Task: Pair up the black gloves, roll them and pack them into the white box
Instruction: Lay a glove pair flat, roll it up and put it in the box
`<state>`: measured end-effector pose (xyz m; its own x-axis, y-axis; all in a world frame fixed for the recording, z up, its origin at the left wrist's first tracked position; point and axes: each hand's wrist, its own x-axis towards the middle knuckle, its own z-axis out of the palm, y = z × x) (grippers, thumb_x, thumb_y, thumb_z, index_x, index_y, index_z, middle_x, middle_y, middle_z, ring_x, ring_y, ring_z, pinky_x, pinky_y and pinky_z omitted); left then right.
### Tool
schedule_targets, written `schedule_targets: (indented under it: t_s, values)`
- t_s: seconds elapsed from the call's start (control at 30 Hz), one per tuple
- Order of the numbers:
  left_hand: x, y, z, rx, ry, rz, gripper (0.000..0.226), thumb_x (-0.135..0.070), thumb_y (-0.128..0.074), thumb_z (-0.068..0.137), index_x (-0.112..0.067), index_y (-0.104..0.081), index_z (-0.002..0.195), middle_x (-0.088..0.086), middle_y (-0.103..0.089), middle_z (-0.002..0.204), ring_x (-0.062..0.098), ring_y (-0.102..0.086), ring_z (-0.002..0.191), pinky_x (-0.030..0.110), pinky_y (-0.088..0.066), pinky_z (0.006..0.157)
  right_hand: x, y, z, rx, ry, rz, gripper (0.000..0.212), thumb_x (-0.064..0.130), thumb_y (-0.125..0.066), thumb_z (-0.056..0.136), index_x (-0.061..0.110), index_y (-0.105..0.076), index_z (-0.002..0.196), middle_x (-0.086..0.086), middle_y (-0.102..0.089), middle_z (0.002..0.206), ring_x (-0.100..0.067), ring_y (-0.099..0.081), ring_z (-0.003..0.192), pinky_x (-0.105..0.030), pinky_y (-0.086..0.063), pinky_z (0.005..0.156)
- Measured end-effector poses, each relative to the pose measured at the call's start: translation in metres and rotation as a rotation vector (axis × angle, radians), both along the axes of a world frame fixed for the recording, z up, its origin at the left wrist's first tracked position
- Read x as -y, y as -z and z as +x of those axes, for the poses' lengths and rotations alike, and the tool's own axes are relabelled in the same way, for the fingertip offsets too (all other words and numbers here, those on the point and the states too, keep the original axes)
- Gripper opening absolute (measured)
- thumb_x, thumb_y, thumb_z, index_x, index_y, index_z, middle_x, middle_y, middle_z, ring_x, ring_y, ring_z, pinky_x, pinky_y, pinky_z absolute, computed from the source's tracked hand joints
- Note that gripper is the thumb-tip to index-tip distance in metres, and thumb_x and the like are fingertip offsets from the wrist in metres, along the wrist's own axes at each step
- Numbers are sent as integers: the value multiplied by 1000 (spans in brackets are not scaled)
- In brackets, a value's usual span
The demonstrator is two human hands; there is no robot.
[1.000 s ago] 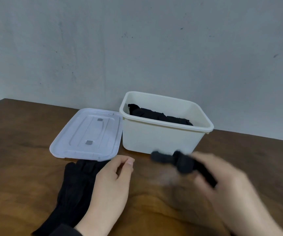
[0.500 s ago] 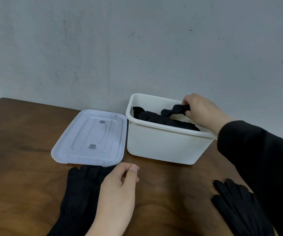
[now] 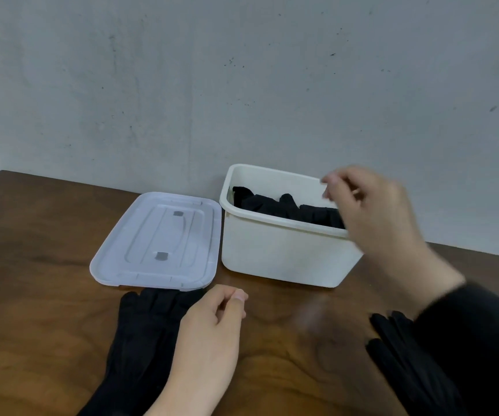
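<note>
The white box [image 3: 281, 253] stands on the brown table with rolled black gloves [image 3: 287, 207] lying inside it. My right hand [image 3: 383, 217] hovers, blurred, over the box's right end with loosely bent fingers and holds nothing. My left hand [image 3: 209, 337] rests on the table in front, fingers loosely curled, its wrist lying across a flat black glove [image 3: 143, 334]. Another black glove [image 3: 398, 355] lies flat at the lower right, partly hidden by my dark sleeve.
The box's white lid [image 3: 161, 241] lies flat on the table just left of the box, its near edge touching the left glove's fingertips. A grey wall stands close behind. Bare wood table [image 3: 302, 340] shows between my hands.
My right hand carried a rolled glove pair from the table into the box, let it go and now lifts away from the box. The left hand has stayed put.
</note>
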<state>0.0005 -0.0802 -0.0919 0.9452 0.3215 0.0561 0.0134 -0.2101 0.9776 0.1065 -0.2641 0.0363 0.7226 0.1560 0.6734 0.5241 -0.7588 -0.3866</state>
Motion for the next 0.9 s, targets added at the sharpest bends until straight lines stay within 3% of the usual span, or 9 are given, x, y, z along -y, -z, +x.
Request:
schedule_targets:
  t_s: [0.1, 0.2, 0.3, 0.37, 0.57, 0.67, 0.8, 0.9]
  values:
    - [2, 0, -2, 1, 58, 70, 23, -36, -49, 98, -33, -67, 85, -18, -65, 81, 4, -60, 75, 9, -45, 62, -10, 53, -71, -95, -165, 14, 16, 29, -54, 98, 26, -68, 91, 16, -68, 90, -3, -63, 86, -18, -48, 75]
    - [6, 0, -7, 14, 149, 173, 25, -38, -48, 99, -32, -67, 83, -14, -66, 79, 3, -60, 73, 14, -46, 64, -14, 110, -114, -283, -217, -116, 21, 30, -50, 101, 33, -66, 114, 23, -63, 109, 3, -59, 103, -22, -49, 88]
    - [9, 1, -10, 11, 201, 265, 24, -39, -49, 98, -34, -67, 83, -14, -68, 79, 2, -62, 75, 22, -50, 68, -11, 135, -133, -432, -266, -181, 35, 32, -44, 105, 37, -51, 139, 23, -55, 134, 8, -47, 123, -20, -42, 104]
    - [9, 2, -12, 7, 200, 300, 22, -39, -49, 98, -36, -67, 85, -19, -68, 79, -3, -62, 78, 19, -45, 66, -1, 134, -139, -476, -285, -225, 39, 36, -42, 105, 39, -45, 144, 25, -49, 142, 10, -40, 130, -16, -35, 109]
    - [9, -2, -21, 44, 191, 449, 19, -41, -49, 99, -36, -64, 88, -17, -65, 80, -5, -58, 80, 10, -37, 63, 83, 101, -159, -438, -62, -331, 36, 57, -47, 92, 49, -56, 127, 38, -47, 122, 18, -43, 119, -2, -29, 103]
    - [9, -4, -25, 83, 211, 487, 19, -41, -49, 99, -36, -64, 87, -16, -65, 79, -9, -56, 85, 11, -38, 64, 137, 81, -166, -611, 3, -480, 34, 72, -46, 79, 59, -53, 110, 43, -40, 120, 23, -41, 114, -2, -36, 95]
    - [12, -6, -27, 83, 251, 516, 20, -42, -49, 98, -37, -64, 86, -17, -65, 79, -11, -55, 86, 13, -41, 66, 170, 86, -172, -781, -41, -608, 27, 61, -61, 85, 59, -55, 111, 44, -39, 123, 22, -42, 114, -5, -39, 92]
    - [12, -7, -29, 88, 275, 541, 20, -43, -49, 98, -37, -64, 87, -18, -66, 80, -11, -55, 87, 12, -41, 66, 174, 99, -172, -681, -18, -569, 18, 42, -66, 91, 53, -63, 105, 37, -50, 117, 17, -51, 109, -12, -46, 92]
